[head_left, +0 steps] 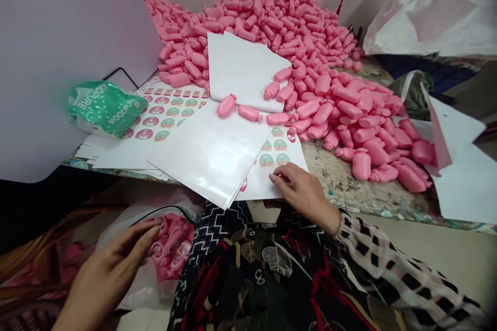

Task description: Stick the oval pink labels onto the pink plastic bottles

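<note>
My right hand [305, 191] rests at the table's front edge, on a sheet of round green and pink stickers [297, 165]. Its fingers are loosely bent, and I see nothing held in them. Low on the left, my left hand [111, 269] is stretched over a clear plastic bag [145, 287], its thumb a little apart from its fingers and nothing visible between them. Inside the bag are pink bottles with stickers [174, 245]. White sheets [209, 150] lie over part of the stickers, with a few plain pink bottles [249, 113] along their far edge.
A big heap of pink bottles [272, 15] covers the back of the table [341, 181] and spreads right. At left lies a green WOODPURE packet [106, 108] by more sticker sheets [155, 114]. White plastic sacking [430, 15] sits at the back right.
</note>
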`<control>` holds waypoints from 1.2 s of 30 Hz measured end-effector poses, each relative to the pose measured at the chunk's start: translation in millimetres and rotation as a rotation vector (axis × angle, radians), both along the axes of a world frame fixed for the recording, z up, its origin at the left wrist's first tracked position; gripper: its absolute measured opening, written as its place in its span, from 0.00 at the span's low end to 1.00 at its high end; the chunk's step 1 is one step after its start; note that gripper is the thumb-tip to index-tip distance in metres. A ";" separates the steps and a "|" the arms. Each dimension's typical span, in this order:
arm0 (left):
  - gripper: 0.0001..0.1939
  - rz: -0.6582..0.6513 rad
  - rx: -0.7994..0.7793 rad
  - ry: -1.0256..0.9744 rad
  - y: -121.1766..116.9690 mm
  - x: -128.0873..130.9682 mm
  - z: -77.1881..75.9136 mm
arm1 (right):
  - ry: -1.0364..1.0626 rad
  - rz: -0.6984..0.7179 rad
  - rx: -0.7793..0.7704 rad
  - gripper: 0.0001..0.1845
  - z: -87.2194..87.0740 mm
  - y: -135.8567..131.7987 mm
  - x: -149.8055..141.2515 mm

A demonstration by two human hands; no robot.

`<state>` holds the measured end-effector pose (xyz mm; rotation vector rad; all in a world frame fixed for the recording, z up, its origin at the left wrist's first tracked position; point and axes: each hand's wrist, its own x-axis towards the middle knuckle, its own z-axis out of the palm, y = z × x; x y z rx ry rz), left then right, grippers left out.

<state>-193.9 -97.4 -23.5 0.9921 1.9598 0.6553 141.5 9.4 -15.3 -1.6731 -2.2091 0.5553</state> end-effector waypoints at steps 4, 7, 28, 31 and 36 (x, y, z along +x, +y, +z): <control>0.25 0.074 -0.067 -0.476 34.6 48.6 -4.2 | 0.013 0.071 -0.039 0.12 0.0 -6.8 -15.6; 0.18 0.121 -0.112 -0.648 60.5 72.5 -14.2 | 0.012 0.083 -0.067 0.11 2.6 -13.5 -19.3; 0.09 0.216 0.123 -0.585 103.3 34.7 -6.7 | -0.011 0.023 -0.099 0.13 -1.1 -18.3 1.5; 0.09 0.238 0.101 -0.566 100.0 30.8 -14.6 | -0.042 -0.004 -0.085 0.13 -0.4 -8.9 16.4; 0.08 0.301 0.067 -0.555 100.6 26.0 -18.0 | -0.213 -0.065 0.054 0.12 6.1 30.7 45.5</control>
